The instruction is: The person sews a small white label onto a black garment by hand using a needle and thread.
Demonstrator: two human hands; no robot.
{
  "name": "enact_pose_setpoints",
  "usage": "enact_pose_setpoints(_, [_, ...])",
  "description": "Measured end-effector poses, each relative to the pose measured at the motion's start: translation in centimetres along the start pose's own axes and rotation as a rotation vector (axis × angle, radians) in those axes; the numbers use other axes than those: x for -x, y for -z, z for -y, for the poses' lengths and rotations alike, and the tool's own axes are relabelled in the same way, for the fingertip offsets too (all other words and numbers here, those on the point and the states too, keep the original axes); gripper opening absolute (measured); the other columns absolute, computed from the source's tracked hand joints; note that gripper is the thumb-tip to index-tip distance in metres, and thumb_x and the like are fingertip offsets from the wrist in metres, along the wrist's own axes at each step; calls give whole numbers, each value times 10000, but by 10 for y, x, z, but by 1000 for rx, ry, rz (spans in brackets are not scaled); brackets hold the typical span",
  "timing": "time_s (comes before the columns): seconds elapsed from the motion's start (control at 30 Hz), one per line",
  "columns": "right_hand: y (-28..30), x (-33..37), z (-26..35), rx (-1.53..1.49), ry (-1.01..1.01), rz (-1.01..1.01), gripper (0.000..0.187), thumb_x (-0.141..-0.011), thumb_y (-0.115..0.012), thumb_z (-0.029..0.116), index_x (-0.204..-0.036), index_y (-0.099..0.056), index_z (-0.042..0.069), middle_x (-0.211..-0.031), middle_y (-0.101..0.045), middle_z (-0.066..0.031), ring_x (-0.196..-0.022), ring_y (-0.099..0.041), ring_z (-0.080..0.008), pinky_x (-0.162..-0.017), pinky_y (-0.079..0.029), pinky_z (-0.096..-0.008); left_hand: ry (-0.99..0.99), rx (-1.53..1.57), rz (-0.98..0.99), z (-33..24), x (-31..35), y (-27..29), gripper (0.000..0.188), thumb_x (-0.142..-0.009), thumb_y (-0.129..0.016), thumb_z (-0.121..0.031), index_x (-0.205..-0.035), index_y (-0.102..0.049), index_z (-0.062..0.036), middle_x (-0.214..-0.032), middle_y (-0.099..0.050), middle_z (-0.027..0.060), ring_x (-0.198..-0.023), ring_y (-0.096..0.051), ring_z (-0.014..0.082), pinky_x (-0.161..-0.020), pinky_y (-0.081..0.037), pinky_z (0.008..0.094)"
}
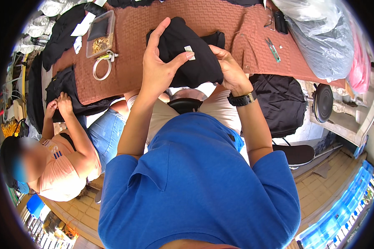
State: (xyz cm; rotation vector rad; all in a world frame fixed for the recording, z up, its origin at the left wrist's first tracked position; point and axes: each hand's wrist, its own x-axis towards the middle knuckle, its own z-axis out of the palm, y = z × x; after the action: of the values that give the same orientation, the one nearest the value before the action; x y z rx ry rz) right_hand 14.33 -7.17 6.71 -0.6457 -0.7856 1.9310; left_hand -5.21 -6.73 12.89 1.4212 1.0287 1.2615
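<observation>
Above the near edge of the table, both hands hold up a folded black garment (201, 72). A small white label (189, 50) lies on its upper face. My left hand (160, 66) grips the garment's left side, thumb pressed at the label and index finger stretched upward; its other fingers are hidden behind the cloth. My right hand (232, 72), with a dark watch on the wrist, pinches the right edge between thumb and fingers. Another fold of black cloth (215, 39) sticks out behind.
Green-handled snips (273, 50) and large plastic bags (320, 37) are on the right of the brown-covered table (129, 31). At left are a clear box (88, 49) of gold-coloured bits and a pale ring (95, 70). A co-worker (70, 166) handles black cloth. Black fabric (278, 103) hangs right.
</observation>
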Motion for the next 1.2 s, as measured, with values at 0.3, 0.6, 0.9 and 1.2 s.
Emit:
enact_pose_setpoints(0.3, [-1,2,1,41,-39,11,306,-874,-607,-64,-1172,-647,-10,-1077,-699,-75,-914,-682,-111,-822,-574,-257,-26,-34,32,10,-1,5,747,-786,-771,14,-1440,-410,25,-1352,-544,151,-1213,-541,191,-1057,-419,325])
enact_pose_setpoints(0.6, [1,1,-2,49,-16,-13,308,-874,-601,-81,-1172,-649,-21,-1052,-703,-83,-887,-689,-119,-790,-582,-254,36,-59,13,9,0,5,783,-743,-788,28,-1435,-423,0,-1293,-585,125,-1178,-567,177,-1041,-434,311])
enact_pose_setpoints(0.9, [4,3,-5,60,-10,-40,314,-879,-606,-78,-1187,-641,-32,-1068,-702,-90,-902,-687,-117,-799,-580,-255,83,-45,36,10,0,4,753,-764,-749,56,-1441,-420,18,-1299,-576,121,-1169,-566,173,-1024,-442,308])
enact_pose_setpoints(1.2, [6,4,-7,28,15,-13,346,-885,-610,-76,-1227,-625,-27,-1108,-693,-101,-938,-686,-130,-836,-579,-267,118,-1,52,10,0,2,754,-766,-741,64,-1445,-417,12,-1258,-601,121,-1140,-588,176,-1007,-463,310])
